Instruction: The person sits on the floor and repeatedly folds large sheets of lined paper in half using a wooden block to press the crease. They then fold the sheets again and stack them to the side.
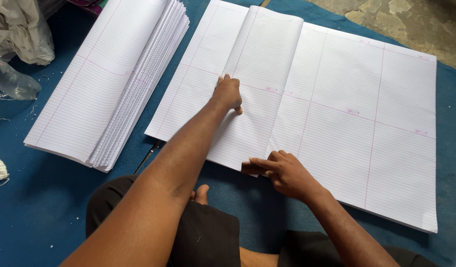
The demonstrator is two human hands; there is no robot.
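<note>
A person seated on a blue mat (50, 217) works a large sheet of ruled paper (356, 123) spread across the centre and right of the frame. The left hand (228, 93), fingers curled, presses flat on a folded-over section of the sheet near the centre, gripping nothing. The right hand (282, 170), at lower centre, pinches the sheet's near edge between thumb and fingers. A stack of folded ruled sheets (109, 84) lies at upper left, just beside the sheet.
</note>
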